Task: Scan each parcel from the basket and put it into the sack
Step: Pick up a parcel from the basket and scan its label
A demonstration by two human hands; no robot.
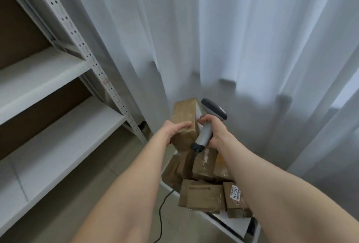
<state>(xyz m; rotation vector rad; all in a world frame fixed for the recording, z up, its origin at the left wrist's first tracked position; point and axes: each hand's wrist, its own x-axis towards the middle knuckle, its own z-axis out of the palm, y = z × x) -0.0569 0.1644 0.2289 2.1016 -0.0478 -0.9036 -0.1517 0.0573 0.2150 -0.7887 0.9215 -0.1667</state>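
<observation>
Fingers [183, 125] of the left hand [172, 133] curl over the near end of a parcel [184, 113], with the thumb hidden underneath. They hold it up in the air above the far edge of the basket [231, 227]. The right hand [216, 133] is wrapped round the grip of the scanner [205, 135], whose head sits close against the parcel's white-labelled side. Its cable [160, 211] trails down toward the floor. Below, a pile [203, 194] of brown labelled cartons fills the basket. No sack shows anywhere.

The parcel looks to me like a small, stiff cardboard carton, light enough for one hand. Its taped faces could be a little slick. Gripping across the short end, as it is held now, seems sensible, since it leaves the label bare for the scanner. For the drop into the sack, I'd judge a hold on the flat sides near a corner would be secure enough.
</observation>
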